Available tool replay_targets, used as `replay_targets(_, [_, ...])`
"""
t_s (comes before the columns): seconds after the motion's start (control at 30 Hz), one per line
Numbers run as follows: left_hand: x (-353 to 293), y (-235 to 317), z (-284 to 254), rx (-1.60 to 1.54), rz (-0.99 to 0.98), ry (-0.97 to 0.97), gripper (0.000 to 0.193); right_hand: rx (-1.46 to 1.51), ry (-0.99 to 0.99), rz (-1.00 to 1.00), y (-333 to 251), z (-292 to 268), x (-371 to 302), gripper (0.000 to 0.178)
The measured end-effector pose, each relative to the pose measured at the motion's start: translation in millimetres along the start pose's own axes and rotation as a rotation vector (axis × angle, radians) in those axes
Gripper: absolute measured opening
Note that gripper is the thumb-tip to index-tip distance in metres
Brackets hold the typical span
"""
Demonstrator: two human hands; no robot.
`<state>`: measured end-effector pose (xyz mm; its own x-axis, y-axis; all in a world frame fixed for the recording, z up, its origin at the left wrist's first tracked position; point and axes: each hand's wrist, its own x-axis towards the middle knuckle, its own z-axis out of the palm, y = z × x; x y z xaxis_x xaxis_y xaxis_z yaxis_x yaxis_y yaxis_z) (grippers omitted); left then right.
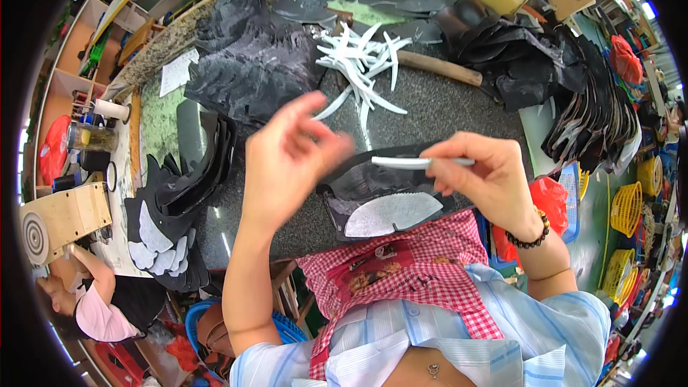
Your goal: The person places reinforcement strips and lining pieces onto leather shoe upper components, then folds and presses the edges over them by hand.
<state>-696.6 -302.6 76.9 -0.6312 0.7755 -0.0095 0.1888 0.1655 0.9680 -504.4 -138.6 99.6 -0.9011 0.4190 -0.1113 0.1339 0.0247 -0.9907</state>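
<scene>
Speckled dark stone: one worktop (459,111), spread before me with goods on both sides.

Black cut pieces, one large crumpled heap (251,72), far left of the worktop. A second black heap (516,57) lies to the right.

Checked apron (437,254), red and white, worn by the seated worker; its red printed panel (376,266) carries lettering and a picture, too creased for me to read from here.

Black curved piece (358,180), one, lying at the near edge of the worktop, with a pale grey patch (393,215) on its near side.

Left hand (290,150), raised beyond the piece's left end, blurred; finger and thumb stand apart, with nothing visible in its grasp.

Right hand (487,165), above the piece's right end, pinching a strip between thumb and fingers; beaded bracelet at the wrist.

White curved strips, a loose pile (362,61), beyond the hands. Wooden handle (444,69), just right of them.

Paper sheet (178,72), at left, its faint markings too small to read.

White strip (398,163), single, held crosswise over the black piece; whether they touch, I cannot tell.
</scene>
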Motion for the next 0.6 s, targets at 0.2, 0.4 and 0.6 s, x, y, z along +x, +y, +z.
replay_targets(0.2, [-60, -7, 34, -0.324, -0.253, -0.087, 0.013, 0.041, -0.104, 0.214, 24, 13, -8, 0.019])
replay_targets(0.4, [-77, -29, 50, 0.151, -0.101, 0.073, 0.003, -0.640, -0.071, -0.167, 50, 22, -13, 0.014])
replay_targets(0.6, [-74, -32, 58, 0.247, -0.167, 0.121, 0.011, -0.690, -0.116, -0.111, 52, 25, -5, 0.017])
